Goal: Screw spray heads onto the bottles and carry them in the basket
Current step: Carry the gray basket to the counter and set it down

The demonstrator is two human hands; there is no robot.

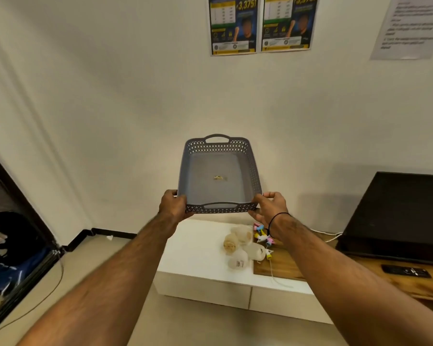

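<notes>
I hold a grey perforated basket [255, 168] up in the air in front of the wall, tilted so its inside faces me. My left hand [173, 204] grips its near left corner and my right hand [270, 205] grips its near right corner. Only a small yellowish scrap lies on the basket's floor. Below it, several translucent plastic bottles [238, 247] lie on a low white cabinet [195, 255]. Several coloured spray heads [263, 234] lie in a pile just right of the bottles, partly hidden by my right wrist.
A wooden top [282, 267] adjoins the white cabinet on the right, with a black TV [395, 216] and a remote [406, 271] on it. A white cable runs across the wood. A dark bag [8, 236] sits on the floor at left. Posters hang on the wall.
</notes>
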